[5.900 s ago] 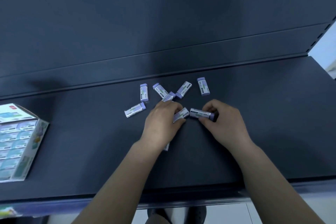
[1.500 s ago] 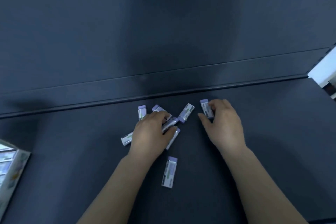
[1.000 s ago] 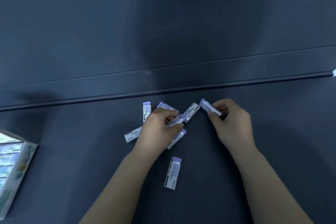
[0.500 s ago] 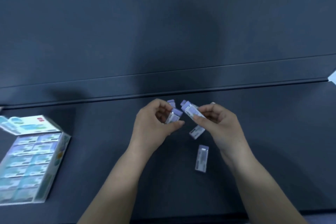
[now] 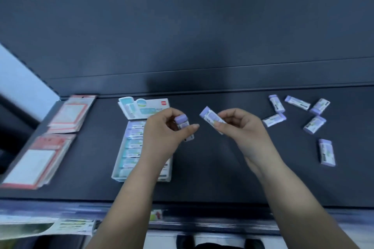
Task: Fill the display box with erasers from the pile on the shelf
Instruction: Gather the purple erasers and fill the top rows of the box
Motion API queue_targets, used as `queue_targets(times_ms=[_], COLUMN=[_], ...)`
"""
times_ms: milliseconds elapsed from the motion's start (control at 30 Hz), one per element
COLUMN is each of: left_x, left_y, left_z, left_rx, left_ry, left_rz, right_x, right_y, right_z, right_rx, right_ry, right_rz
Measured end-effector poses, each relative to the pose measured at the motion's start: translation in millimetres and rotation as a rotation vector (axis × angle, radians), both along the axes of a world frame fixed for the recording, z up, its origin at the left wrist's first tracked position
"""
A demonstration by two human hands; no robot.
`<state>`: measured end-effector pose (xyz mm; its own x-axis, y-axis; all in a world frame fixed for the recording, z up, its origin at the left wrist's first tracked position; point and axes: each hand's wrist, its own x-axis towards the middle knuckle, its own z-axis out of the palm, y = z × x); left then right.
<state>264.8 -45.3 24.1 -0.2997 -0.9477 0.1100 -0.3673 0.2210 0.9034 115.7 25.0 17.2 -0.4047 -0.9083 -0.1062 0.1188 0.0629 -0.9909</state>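
My left hand (image 5: 162, 133) holds a purple-capped eraser (image 5: 181, 123) just above the right side of the display box (image 5: 129, 145), which lies open on the dark shelf with rows of erasers inside and its lid flap (image 5: 141, 108) folded back. My right hand (image 5: 242, 129) holds a second eraser (image 5: 210, 117) tilted, to the right of the box. The pile of loose erasers (image 5: 297, 115) lies scattered at the right, with one eraser (image 5: 326, 152) apart nearer the front.
Two stacks of red-framed packets (image 5: 68, 113) (image 5: 38, 159) lie at the shelf's left end. The shelf's front edge (image 5: 202, 204) runs below my forearms, with price labels (image 5: 60, 226) on the rail. The back wall (image 5: 182, 46) rises behind.
Both hands have lifted an eraser each away from the pile and moved left to the display box. The view has swung left, so the pile now lies at the right.
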Motion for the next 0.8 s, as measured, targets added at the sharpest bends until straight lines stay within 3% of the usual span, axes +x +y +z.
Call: queue_targets(times_ms=[200, 433, 800], left_x=[67, 109, 115], left_y=[-18, -38, -49], left_z=[-10, -27, -44], left_rx=[0.05, 0.086, -0.048], left_ry=[0.02, -0.105, -0.232], left_rz=[0.029, 0.038, 0.078], right_x=[55, 91, 96], right_y=[-21, -31, -37], right_z=[-6, -15, -28], right_rx=[-0.002, 0.051, 0.208], right_ry=[0.045, 0.162, 0.619], right_rz=[-0.009, -0.008, 0.092])
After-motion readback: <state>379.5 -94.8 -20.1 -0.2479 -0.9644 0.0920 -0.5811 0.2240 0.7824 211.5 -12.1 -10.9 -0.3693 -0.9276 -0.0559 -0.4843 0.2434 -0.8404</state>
